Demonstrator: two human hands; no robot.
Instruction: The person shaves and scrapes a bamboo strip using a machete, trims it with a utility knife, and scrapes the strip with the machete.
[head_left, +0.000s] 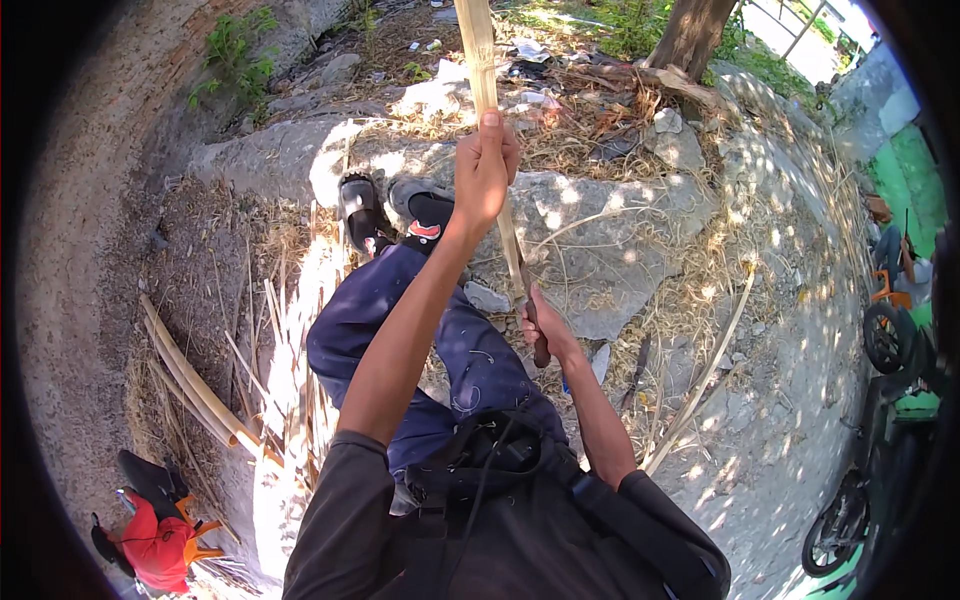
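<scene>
Bamboo strip (483,60): two-handed hold at the blade

At far left, I note curved bamboo poles (195,385) on the ground (220,290), then loose split pieces (306,370) beside the trousered legs (390,300). At center, the left hand (485,170) is closed around the strip, thumb pointing up along it. The strip runs from the top edge of the view down toward the right hand (545,322). That hand, lower and farther right, is wrapped around the brown handle of a knife (541,350). Blade and strip lie close alongside; I cannot tell whether the edge bites. Farther right, a long pale stick (712,370) lies on the ground.

Step in hand, by my judgement: paring or splitting the strip. Next move calls for: firm left grip, shallow blade angle, controlled stroke, fingers clear of the edge.
</scene>
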